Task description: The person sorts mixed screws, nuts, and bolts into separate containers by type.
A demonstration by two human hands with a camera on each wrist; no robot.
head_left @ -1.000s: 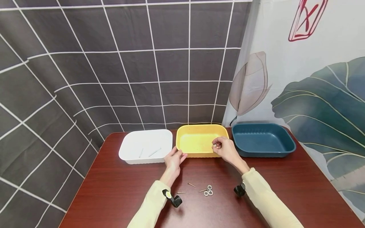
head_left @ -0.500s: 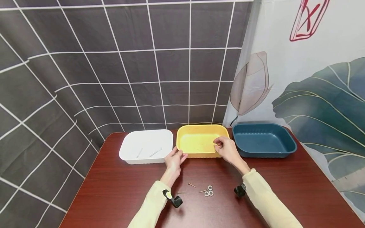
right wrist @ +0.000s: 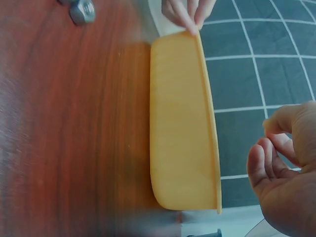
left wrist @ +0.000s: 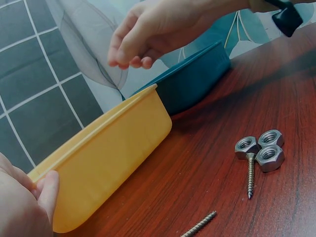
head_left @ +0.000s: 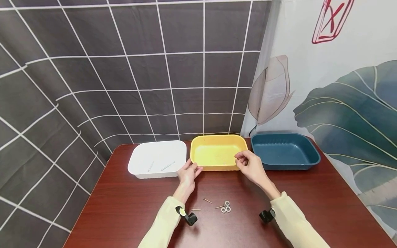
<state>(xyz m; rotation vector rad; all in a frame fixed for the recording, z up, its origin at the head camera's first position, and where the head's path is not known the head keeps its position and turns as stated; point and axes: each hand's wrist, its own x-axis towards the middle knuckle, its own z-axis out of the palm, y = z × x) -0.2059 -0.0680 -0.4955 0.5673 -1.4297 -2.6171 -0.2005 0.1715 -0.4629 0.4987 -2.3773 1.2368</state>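
My left hand [head_left: 187, 176] holds the yellow bin [head_left: 198, 168] at its front left corner. In the left wrist view, the thumb [left wrist: 48, 193] lies against the bin's outer wall. Over the bin's front right rim hovers my right hand [head_left: 251, 166], fingers loosely bent and nothing visible between them. The right wrist view shows a gap between that hand [right wrist: 291, 163] and the rim. Three hex nuts [left wrist: 270, 157] sit clustered on the table, a screw [left wrist: 251, 177] touching them. Two more screws [head_left: 207, 200] lie closer to the left forearm.
Left of the yellow bin stands a white bin [head_left: 139, 151] with two thin silver screws [head_left: 168, 166] inside. A dark blue bin [head_left: 285, 166] stands to the right. All three bins line the back edge of the reddish-brown table [head_left: 124, 213], before a gridded cloth [head_left: 186, 69].
A small metal piece held in my right fingertips a second ago is gone from them. The right hand has since drawn slightly right and down; the left hand keeps its place.
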